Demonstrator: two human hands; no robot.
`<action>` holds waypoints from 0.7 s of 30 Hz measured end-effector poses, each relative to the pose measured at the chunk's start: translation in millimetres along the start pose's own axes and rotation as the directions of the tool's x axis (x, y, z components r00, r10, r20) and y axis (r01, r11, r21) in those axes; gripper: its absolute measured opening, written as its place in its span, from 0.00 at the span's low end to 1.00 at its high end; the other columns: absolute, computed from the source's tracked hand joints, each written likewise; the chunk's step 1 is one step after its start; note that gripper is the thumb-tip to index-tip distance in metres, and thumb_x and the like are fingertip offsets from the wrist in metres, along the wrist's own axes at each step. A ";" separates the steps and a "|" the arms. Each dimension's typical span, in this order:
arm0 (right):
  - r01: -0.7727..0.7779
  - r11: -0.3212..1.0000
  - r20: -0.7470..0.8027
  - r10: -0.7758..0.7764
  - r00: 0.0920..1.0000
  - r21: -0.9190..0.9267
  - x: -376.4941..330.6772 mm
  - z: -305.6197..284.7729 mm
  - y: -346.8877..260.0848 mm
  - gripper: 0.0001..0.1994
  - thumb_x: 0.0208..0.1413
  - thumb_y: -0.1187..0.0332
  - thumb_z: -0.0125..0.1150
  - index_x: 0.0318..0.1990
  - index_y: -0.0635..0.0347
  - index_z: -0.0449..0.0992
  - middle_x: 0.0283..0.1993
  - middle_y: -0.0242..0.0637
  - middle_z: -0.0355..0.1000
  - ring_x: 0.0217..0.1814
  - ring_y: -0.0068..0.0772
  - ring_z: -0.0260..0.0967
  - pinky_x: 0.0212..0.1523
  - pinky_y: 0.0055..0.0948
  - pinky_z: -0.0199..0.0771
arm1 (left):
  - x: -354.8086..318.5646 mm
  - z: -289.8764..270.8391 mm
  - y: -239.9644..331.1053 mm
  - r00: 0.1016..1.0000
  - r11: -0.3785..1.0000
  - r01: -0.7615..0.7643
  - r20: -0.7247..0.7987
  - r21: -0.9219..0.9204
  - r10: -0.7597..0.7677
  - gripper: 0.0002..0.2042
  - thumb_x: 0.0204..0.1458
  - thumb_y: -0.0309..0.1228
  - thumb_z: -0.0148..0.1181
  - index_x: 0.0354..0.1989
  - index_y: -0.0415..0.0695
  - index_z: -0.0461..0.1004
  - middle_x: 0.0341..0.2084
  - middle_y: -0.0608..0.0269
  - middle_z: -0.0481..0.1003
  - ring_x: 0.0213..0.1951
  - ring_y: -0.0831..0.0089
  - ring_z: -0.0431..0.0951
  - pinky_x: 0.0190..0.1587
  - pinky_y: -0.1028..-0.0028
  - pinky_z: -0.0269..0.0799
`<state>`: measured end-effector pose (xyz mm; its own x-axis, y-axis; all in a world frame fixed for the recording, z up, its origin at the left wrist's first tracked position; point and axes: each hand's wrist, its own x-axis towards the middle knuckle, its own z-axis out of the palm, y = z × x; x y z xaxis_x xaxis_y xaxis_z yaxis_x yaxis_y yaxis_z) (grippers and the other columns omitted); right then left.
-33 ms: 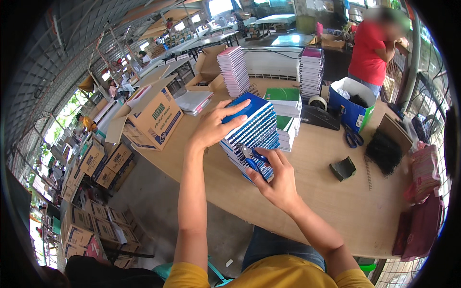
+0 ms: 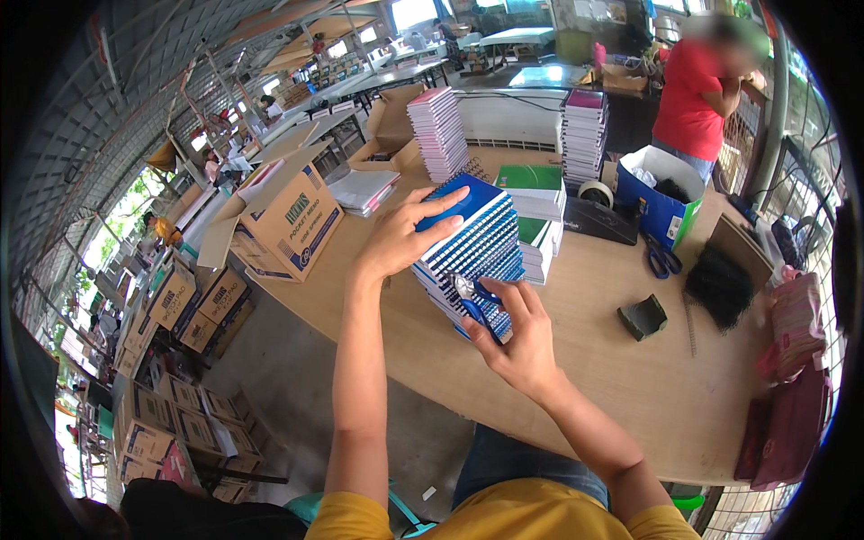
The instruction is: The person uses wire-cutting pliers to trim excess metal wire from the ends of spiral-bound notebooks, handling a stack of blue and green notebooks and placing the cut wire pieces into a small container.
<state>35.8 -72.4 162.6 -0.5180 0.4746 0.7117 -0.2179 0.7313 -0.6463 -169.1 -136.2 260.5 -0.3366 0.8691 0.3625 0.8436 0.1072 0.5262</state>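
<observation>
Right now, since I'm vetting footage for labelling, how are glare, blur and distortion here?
In the head view, the wooden table bows with distortion, a far tabletop catches bright glare, a co-worker's head is blurred; same view, left hand and right hand look fairly clear.

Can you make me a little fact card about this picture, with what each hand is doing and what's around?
Left hand: fingers spread on the blue notebooks
Right hand: holding blue-handled pliers
Pliers' metal head: at the spiral bindings
Beside the blue notebooks: green-covered notebooks
Table's left side: open cardboard box
Table's right side: scissors, blue-and-white box
Nearby: person in a red shirt
</observation>
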 end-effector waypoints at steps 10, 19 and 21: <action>0.111 0.984 0.005 -0.111 0.994 -0.140 -4.4 11.1 9.8 0.20 0.52 0.65 0.67 0.50 0.65 0.73 0.39 0.43 0.72 0.38 0.39 0.70 0.38 0.35 0.72 | 1.5 0.9 0.5 1.000 0.999 0.014 0.019 -0.044 -0.013 0.23 0.55 0.47 0.61 0.60 0.60 0.73 0.62 0.51 0.66 0.60 0.60 0.70 0.61 0.66 0.64; -0.317 0.896 0.240 0.248 0.938 0.312 1.7 -0.9 8.3 0.19 0.54 0.62 0.65 0.49 0.66 0.74 0.37 0.42 0.74 0.36 0.37 0.72 0.38 0.35 0.73 | -0.9 0.1 -1.1 1.000 1.000 0.007 0.004 -0.019 -0.007 0.23 0.55 0.47 0.60 0.60 0.61 0.74 0.62 0.52 0.66 0.60 0.60 0.70 0.62 0.66 0.63; -0.076 0.996 0.060 0.074 0.995 0.038 -7.1 1.5 5.3 0.24 0.48 0.63 0.69 0.51 0.63 0.73 0.39 0.46 0.69 0.44 0.48 0.68 0.45 0.43 0.70 | -0.6 -0.6 -0.4 1.000 0.999 0.007 0.020 -0.048 -0.006 0.23 0.56 0.46 0.59 0.61 0.59 0.73 0.63 0.50 0.65 0.63 0.58 0.65 0.64 0.64 0.58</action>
<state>37.1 -72.6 153.7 -0.5813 0.4970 0.6443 -0.2092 0.6739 -0.7086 -169.5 -137.1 260.5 -0.3333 0.8779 0.3438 0.8199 0.0899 0.5653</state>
